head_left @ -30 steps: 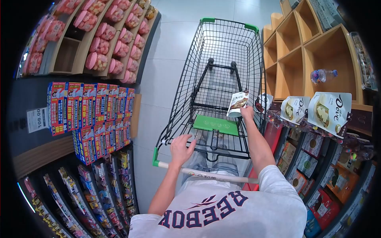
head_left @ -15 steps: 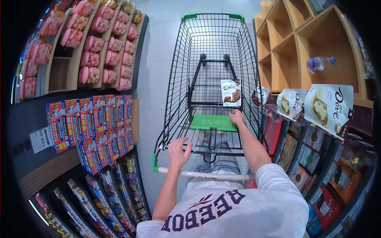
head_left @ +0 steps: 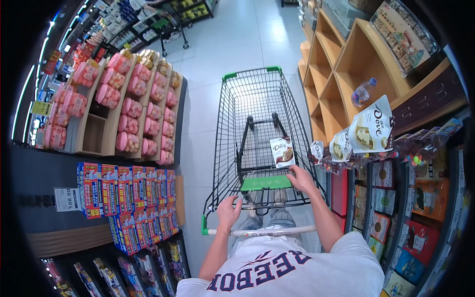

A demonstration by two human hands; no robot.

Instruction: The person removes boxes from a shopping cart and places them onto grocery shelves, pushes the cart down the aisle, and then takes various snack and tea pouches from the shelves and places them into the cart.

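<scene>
Dove pouch (head_left: pixel 282 152), flat and rectangular, is just past your curled right hand (head_left: pixel 302 180), can't tell if gripped; left hand (head_left: pixel 228 213) half open, empty.

White short-sleeved T-shirt (head_left: pixel 336 265), dark REEBOK lettering (head_left: pixel 262 271), grey-blue legwear (head_left: pixel 278 220).

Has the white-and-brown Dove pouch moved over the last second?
Yes. Judged against the green plastic panel, the pouch has shifted forward, away from the person, and slightly left.
</scene>
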